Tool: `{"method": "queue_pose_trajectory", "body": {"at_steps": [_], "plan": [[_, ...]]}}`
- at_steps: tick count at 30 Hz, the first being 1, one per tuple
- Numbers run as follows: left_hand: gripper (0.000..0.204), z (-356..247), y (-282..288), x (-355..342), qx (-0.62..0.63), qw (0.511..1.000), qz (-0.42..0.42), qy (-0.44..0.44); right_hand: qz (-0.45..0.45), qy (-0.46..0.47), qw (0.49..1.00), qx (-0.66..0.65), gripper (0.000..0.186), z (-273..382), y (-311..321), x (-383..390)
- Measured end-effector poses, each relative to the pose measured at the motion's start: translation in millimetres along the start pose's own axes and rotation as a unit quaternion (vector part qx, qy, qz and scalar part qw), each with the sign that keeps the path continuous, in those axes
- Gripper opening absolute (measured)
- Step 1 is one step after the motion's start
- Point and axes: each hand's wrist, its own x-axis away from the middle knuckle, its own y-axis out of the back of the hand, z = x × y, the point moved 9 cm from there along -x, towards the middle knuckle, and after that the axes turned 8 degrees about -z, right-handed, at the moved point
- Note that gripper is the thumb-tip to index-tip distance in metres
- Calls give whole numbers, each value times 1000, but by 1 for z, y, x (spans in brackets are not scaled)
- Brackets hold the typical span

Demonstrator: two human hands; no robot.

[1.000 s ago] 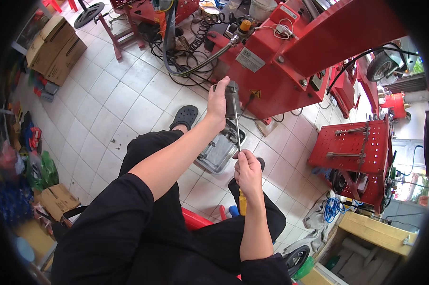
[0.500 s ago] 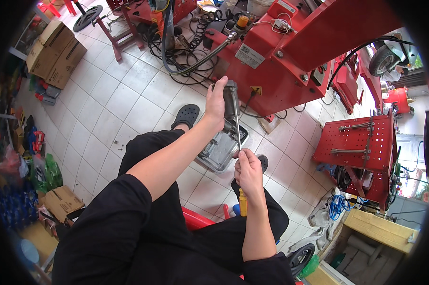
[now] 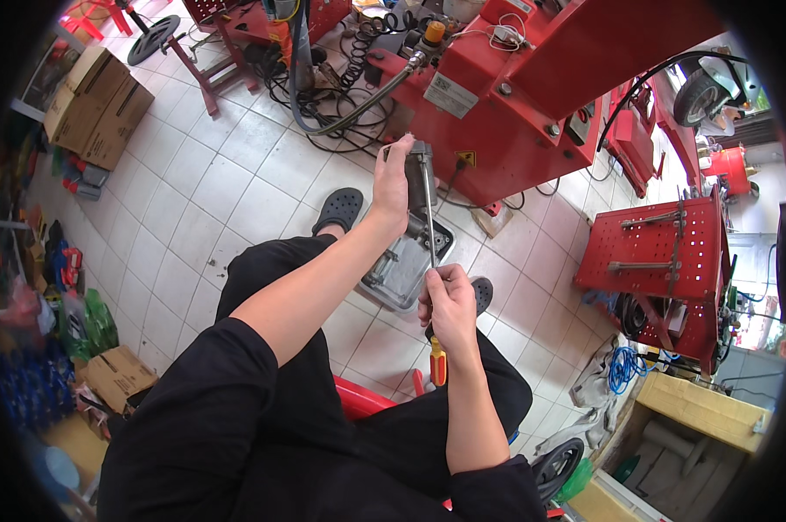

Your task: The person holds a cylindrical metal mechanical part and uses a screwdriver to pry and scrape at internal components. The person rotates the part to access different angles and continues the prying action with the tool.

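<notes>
My left hand point(image 3: 391, 181) is wrapped around a dark metal cylindrical part point(image 3: 420, 187) held out above the floor. A long thin metal rod point(image 3: 430, 235) runs along its right side down to my right hand point(image 3: 449, 304), whose fingers are closed on it. A screwdriver's yellow and red handle point(image 3: 437, 361) pokes out below those fingers; whether it joins the rod is hidden. Under the part, a metal tray point(image 3: 395, 294) with small parts lies on the floor between my feet.
A large red machine point(image 3: 480, 157) with hoses and cables stands ahead. A red perforated tool cart point(image 3: 628, 261) with wrenches is at right, above a box point(image 3: 697, 409). Cardboard boxes point(image 3: 97, 104), plastic bags and clutter line the left side. My feet in dark clogs point(image 3: 339, 209) flank the tray.
My right hand has shifted slightly upward and turned, showing red on the screwdriver handle. My left hand and the part have moved slightly up and left in the view.
</notes>
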Motion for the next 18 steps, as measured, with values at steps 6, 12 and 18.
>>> {"method": "queue_pose_trajectory", "body": {"at_steps": [6,12,18], "plan": [[39,7,-1,-2,3,1000,5,6,51,-35,997,-53,16,-17,-3,-3],[39,10,1,-2,-8,1000,4,5,-35,54,996,64,21,-6,4,-3],[39,2,-3,2,-27,999,5,-23,19,5,999,39,24,-10,5,-8]]}}
